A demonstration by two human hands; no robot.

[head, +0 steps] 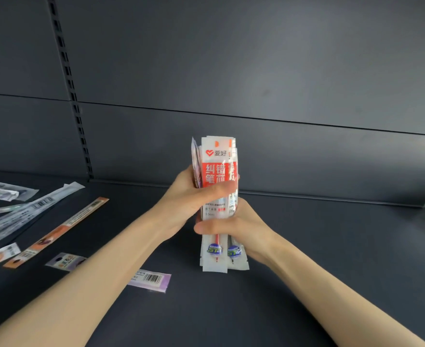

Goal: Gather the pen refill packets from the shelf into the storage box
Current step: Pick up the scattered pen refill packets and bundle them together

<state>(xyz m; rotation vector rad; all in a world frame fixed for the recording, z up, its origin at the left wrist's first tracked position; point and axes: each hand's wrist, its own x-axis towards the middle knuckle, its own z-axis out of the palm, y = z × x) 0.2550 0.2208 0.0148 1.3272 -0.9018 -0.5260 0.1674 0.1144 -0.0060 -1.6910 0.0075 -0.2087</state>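
Dark shelf [306,246]: both hands, left hand [181,201] above right hand [234,229], closed around upright refill packet bundle [217,166]; loose packets [56,229] lie left.

My one head camera looks forward and slightly down from close range, across my forearms onto the dark shelf [306,246] and its back panel [256,71].
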